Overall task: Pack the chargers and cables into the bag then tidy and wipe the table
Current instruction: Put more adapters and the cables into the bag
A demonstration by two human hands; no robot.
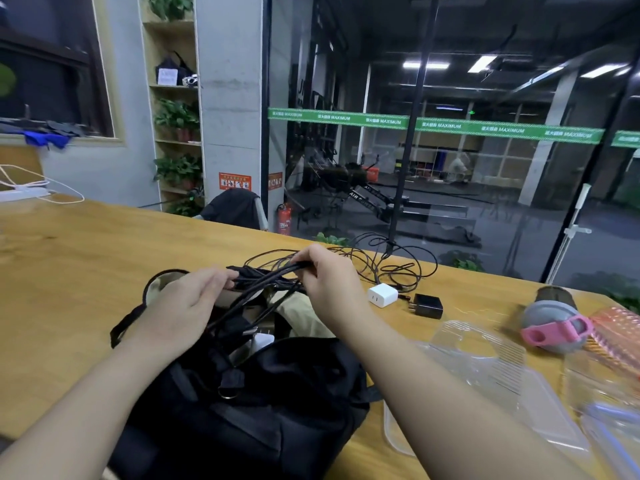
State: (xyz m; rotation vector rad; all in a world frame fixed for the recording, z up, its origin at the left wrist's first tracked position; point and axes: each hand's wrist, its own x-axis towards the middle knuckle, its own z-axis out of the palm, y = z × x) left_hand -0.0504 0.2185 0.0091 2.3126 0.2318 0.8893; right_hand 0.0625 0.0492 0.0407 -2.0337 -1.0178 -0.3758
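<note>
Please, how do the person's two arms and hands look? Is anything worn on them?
Both forearms are bare as far as the picture shows: no sleeves, no gloves. The left hand and the right hand carry no visible watch, bracelet or ring. The fingers are uncovered too.

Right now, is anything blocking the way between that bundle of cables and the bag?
Nothing visible. Both hands, left hand and right hand, hold the black cable bundle directly above the black bag, whose mouth gapes open.
</note>
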